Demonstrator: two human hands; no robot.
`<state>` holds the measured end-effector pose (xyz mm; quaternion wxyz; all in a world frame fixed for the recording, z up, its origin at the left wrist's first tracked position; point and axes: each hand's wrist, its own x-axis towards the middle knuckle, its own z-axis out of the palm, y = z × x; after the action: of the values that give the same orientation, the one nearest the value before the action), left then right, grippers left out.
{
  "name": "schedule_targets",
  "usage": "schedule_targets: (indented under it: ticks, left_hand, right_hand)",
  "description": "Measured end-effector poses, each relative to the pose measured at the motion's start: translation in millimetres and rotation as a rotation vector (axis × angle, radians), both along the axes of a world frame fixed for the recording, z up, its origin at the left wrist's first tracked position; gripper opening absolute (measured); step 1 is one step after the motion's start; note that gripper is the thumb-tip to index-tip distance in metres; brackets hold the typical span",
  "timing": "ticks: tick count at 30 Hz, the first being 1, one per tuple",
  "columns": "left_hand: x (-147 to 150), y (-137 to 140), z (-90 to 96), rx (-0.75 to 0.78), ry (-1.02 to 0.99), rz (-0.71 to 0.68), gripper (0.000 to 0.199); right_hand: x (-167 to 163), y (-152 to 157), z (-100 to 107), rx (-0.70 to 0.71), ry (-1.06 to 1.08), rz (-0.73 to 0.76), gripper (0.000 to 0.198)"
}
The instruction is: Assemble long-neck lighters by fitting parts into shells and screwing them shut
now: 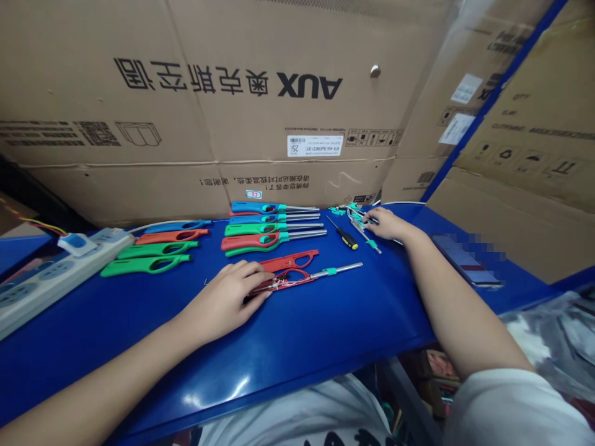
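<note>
My left hand (232, 296) is closed on the handle end of an opened red gas lighter (297, 277), its thumb and fingers pinching the casing. Thin white wires show inside, and a metal tube (348, 267) with a green trigger piece points right. Just behind it lies the other red casing half (304, 259). At the back, my right hand (387, 224) has its fingers curled down into a small pile of metal tubes and green triggers (356, 214); what its fingertips grip is hidden. A black-and-yellow screwdriver (346, 238) lies to the left of that hand.
Several lighters with metal tubes (274, 229) are stacked behind my left hand. Loose coloured casings (158, 249) lie farther left, beside a white power strip (60, 272). A phone (467, 260) rests at the right. Cardboard walls (232, 136) border the blue table (297, 347).
</note>
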<state>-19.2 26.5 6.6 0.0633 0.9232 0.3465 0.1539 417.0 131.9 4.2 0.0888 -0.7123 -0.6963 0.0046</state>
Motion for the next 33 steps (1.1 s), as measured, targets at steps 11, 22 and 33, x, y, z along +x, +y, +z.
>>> schedule_targets:
  ticks: [11, 22, 33]
  left_hand:
    - [2, 0, 1.0, 0.0, -0.01, -0.012, 0.026]
    - [3, 1, 1.2, -0.008, 0.007, -0.004, 0.027]
    - [4, -5, 5.8, -0.015, 0.026, 0.014, 0.026]
  right_hand:
    - [-26, -11, 23, 0.211, -0.018, -0.023, 0.018]
    - [-47, -15, 30, 0.469, 0.294, 0.006, 0.019]
    - [-109, -47, 33, -0.12, 0.732, 0.383, 0.027]
